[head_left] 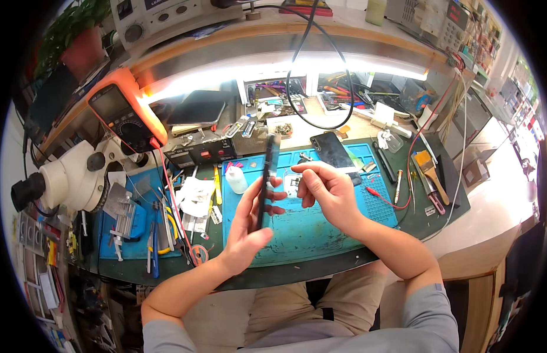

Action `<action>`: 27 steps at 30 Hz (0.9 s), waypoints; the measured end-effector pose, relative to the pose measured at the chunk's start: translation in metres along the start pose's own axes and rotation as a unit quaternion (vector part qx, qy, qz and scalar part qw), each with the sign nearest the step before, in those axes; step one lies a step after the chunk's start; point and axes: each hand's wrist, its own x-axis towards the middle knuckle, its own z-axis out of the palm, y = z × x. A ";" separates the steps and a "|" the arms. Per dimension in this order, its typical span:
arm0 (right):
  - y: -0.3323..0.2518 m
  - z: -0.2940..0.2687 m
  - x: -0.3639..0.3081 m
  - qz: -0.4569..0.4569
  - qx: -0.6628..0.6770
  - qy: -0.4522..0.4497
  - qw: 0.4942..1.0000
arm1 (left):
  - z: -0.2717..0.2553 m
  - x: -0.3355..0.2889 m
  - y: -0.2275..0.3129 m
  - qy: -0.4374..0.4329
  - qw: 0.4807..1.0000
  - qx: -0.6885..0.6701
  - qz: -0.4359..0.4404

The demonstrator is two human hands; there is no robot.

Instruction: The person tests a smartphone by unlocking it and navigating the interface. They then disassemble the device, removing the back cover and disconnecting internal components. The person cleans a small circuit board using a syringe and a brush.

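My left hand (243,226) is closed around a dark smartphone (268,176), held upright with its narrow edge toward me above the blue repair mat (297,238). To the right of it, my right hand (327,191) hovers over the mat, apart from the phone. Its fingers are curled together, and whatever they may hold is too small or hidden to make out. A second dark phone (332,150) lies at the mat's far edge, beyond my right hand. Left of the held phone stands a small white bottle (236,179).
An orange multimeter (126,112) leans at the left, near a white microscope (67,176). Pliers and tweezers lie on a smaller blue mat (117,247). Brushes (431,170) and a red probe lead (382,197) are at the right. A black cable loop (351,88) hangs in front.
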 end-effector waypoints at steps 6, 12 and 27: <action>0.000 0.002 0.003 -0.026 -0.051 -0.006 0.998 | -0.001 0.006 0.007 -0.083 0.956 -0.263 -0.098; -0.011 -0.002 0.004 -0.012 -0.008 -0.008 1.000 | -0.001 0.005 0.004 -0.090 0.949 -0.269 -0.137; -0.005 0.000 0.003 -0.087 -0.033 0.025 0.995 | 0.004 0.005 0.003 -0.053 0.920 -0.346 -0.178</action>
